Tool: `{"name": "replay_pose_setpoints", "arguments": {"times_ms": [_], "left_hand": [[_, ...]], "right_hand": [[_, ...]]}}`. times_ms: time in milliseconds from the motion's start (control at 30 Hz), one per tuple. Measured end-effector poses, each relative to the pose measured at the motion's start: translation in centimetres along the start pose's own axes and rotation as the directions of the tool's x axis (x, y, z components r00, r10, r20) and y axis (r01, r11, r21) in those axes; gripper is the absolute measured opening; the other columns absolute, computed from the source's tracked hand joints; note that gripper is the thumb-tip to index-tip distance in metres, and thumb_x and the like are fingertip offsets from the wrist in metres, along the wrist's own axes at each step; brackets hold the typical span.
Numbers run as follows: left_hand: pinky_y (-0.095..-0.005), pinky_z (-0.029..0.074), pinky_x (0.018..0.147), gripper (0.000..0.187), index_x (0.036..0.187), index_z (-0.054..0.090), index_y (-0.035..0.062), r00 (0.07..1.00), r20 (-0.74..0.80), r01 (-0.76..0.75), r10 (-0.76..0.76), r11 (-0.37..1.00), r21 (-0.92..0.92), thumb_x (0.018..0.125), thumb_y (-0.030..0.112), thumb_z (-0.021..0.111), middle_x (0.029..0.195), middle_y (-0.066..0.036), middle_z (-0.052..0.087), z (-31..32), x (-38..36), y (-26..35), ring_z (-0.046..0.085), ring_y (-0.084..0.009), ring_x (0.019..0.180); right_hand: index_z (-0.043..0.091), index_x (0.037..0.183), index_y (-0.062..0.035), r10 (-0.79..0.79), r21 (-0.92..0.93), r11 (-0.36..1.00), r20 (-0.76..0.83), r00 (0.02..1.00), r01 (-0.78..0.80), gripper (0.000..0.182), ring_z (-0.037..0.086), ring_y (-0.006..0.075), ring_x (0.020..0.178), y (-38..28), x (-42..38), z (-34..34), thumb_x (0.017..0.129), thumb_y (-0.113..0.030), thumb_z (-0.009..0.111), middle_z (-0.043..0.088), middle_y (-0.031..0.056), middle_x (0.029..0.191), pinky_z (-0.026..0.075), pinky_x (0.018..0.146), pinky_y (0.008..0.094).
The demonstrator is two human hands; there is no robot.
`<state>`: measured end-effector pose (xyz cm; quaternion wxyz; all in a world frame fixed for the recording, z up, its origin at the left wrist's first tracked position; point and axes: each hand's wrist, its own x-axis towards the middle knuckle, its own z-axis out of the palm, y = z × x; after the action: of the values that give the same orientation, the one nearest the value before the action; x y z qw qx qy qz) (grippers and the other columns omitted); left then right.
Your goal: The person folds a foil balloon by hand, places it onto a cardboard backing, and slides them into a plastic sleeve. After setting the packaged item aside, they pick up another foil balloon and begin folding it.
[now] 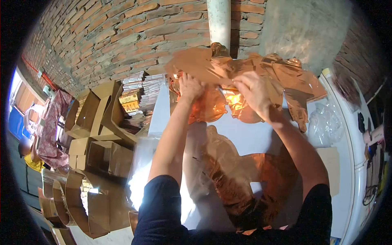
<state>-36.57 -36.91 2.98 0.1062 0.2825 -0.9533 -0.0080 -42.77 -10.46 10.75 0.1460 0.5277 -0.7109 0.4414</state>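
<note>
Shiny copper-coloured foil balloons [210, 107], flat and uninflated, lie heaped at the far side of the white table. My left hand [190, 87] presses down on the left of this heap, fingers stretched over the foil. Over at the right, my right hand [254, 93] is closed in a pinch at the edge of a copper foil balloon [244, 107]; the fingertips are slightly blurred. A duller foil sheet [200, 64], smeared by motion, rises behind both hands. Closer to my body, a large flat foil balloon [245, 183] is spread out, with a small white patch on it.
Open cardboard boxes [94, 159] stand at the left, beside stacked packets [141, 96]. Clear plastic bags [326, 124] and a beige card [328, 171] lie on the right of the table [261, 141]. A brick wall [134, 36] and a white pipe [219, 20] rise behind.
</note>
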Motion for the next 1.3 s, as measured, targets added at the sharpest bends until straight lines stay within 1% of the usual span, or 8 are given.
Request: {"name": "replay_pose_setpoints", "arguments": {"times_ms": [433,500,567,667,967,1100,1200,1300], "left_hand": [[-0.0489,0.038,0.1,0.056,0.145,0.054,0.0189,0.985,-0.15,0.096,-0.087,0.994,0.058,0.092,0.032,0.061,0.15,-0.008,0.048,6.9,7.4,-5.0,0.043,-0.0326,0.132],[-0.0495,0.041,0.095,0.062,0.152,0.045,0.0194,0.864,-0.159,0.145,-0.478,0.539,-0.829,0.096,0.043,0.057,0.139,-0.007,0.057,13.2,12.1,-7.8,0.05,-0.0307,0.126],[-0.0516,0.042,0.097,0.066,0.153,0.043,0.0205,0.827,-0.102,0.129,-0.553,0.364,-0.923,0.096,0.05,0.058,0.137,-0.008,0.058,13.8,12.8,-7.7,0.052,-0.032,0.126],[-0.0556,0.039,0.106,0.066,0.148,0.05,0.0225,0.933,-0.197,0.208,-0.3,0.9,-0.384,0.092,0.054,0.064,0.15,-0.011,0.051,5.1,7.8,-4.1,0.049,-0.0381,0.131],[-0.0466,0.042,0.112,0.062,0.147,0.056,0.0197,0.933,-0.355,-0.037,-0.06,0.965,-0.259,0.092,0.041,0.075,0.151,-0.014,0.054,-1.8,3.3,-4.2,0.049,-0.037,0.137],[-0.0339,0.052,0.101,0.059,0.141,0.059,0.0036,0.943,-0.117,-0.278,0.312,0.542,-0.793,0.098,0.042,0.07,0.131,-0.013,0.069,-11.1,-1.4,-1.2,0.065,-0.0227,0.12],[-0.0318,0.05,0.102,0.058,0.137,0.062,-0.0002,0.82,0.001,-0.254,0.573,0.364,-0.896,0.095,0.038,0.075,0.128,-0.013,0.069,-18.8,-9.1,3.5,0.065,-0.0202,0.118],[-0.0308,0.052,0.092,0.048,0.128,0.068,0.003,0.654,-0.167,-0.553,0.738,0.316,-0.771,0.092,0.033,0.08,0.114,-0.01,0.072,-21.8,-14.6,6.6,0.066,-0.0174,0.102]], "right_hand": [[0.071,0.095,-0.0087,-0.239,-0.166,0.941,0.29,0.926,0.295,0.008,0.061,0.026,0.116,-5.8,-8.0,-2.6,0.089,-0.014,0.069,0.072,0.0037,0.108,0.045,0.099,0.0407],[0.07,0.095,-0.0088,-0.258,-0.179,0.929,0.308,0.916,0.323,0.01,0.061,0.0255,0.117,-6.9,-9.4,-3.6,0.086,-0.013,0.069,0.072,0.0046,0.108,0.045,0.097,0.0427],[0.071,0.093,-0.0096,-0.223,-0.239,0.918,0.354,0.908,0.318,0.009,0.063,0.0233,0.115,-7.4,-11.3,-4.7,0.085,-0.011,0.072,0.073,0.0032,0.107,0.046,0.094,0.0415],[0.069,0.093,-0.0113,-0.142,-0.292,0.916,0.408,0.902,0.276,0.011,0.065,0.0232,0.111,-9.4,-13.6,-7.1,0.082,-0.013,0.072,0.073,0.0027,0.104,0.048,0.093,0.0427],[0.069,0.1,-0.0032,0.156,0.0,0.988,0.04,0.987,-0.156,0.01,0.07,0.0273,0.082,-7.7,-16.5,-7.7,0.099,-0.01,0.062,0.073,0.0139,0.09,0.054,0.074,0.0373],[0.071,0.107,-0.0015,0.324,0.166,0.93,0.057,0.944,-0.329,0.014,0.066,0.0166,0.071,-9.7,-11.9,-8.6,0.098,-0.01,0.065,0.071,0.0117,0.081,0.051,0.065,0.0308],[0.071,0.109,-0.0007,0.281,0.242,0.931,0.009,0.96,-0.274,0.018,0.062,0.0119,0.068,-9.8,-9.1,-8.8,0.1,-0.014,0.064,0.07,0.0101,0.079,0.048,0.062,0.0284],[0.07,0.11,-0.0007,0.224,0.307,0.927,0.01,0.974,-0.217,0.021,0.061,0.0113,0.069,-11.4,-7.2,-9.7,0.101,-0.018,0.063,0.07,0.0095,0.08,0.048,0.063,0.0281]]}}
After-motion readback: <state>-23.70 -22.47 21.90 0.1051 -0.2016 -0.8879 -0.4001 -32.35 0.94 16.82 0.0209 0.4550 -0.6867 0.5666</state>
